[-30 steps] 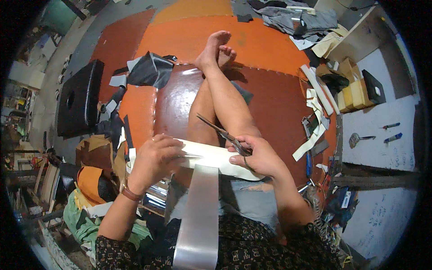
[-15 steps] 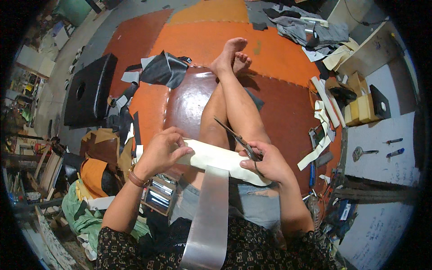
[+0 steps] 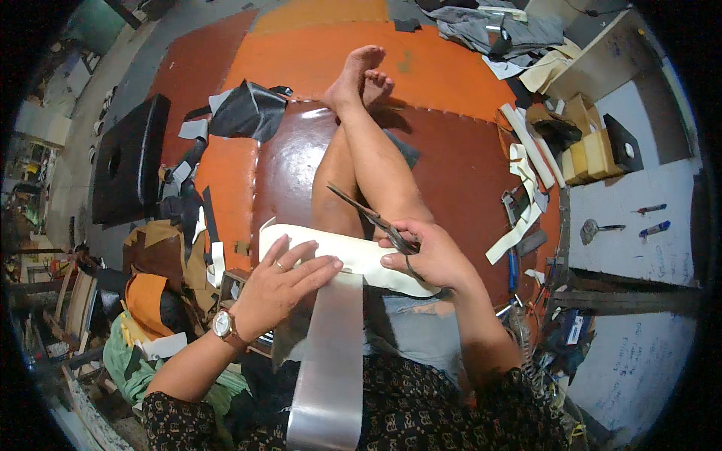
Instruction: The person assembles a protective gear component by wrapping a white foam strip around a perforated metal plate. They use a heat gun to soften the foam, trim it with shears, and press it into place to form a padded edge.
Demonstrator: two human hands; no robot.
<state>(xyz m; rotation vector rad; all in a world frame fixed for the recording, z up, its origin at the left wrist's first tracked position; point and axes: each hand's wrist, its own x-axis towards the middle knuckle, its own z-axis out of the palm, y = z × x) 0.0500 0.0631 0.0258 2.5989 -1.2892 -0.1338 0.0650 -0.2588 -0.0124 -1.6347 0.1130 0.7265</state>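
Across my lap lies a long cream strip (image 3: 359,252), looking like leather or thin sheet, with a rounded right end. My left hand (image 3: 284,289) rests palm down on its left part, fingers stretched out and slightly apart. In my right hand (image 3: 438,259) is a pair of scissors (image 3: 382,223), blades pointing up and left above the strip. The right thumb lies along the strip near its right end. A shiny grey flexible band (image 3: 329,368) runs from the strip's lower edge down toward my chest.
My crossed legs stretch over orange and brown floor mats (image 3: 459,177). Dark scraps (image 3: 250,110) and a black padded block (image 3: 131,159) are on the left. Cream offcuts (image 3: 520,195), yellow blocks (image 3: 590,159) and a blue marker (image 3: 654,228) lie right.
My left hand has gone from pinching the strip's left end to lying flat on it. The whole view has shifted slightly; the scissors stay in my right hand.
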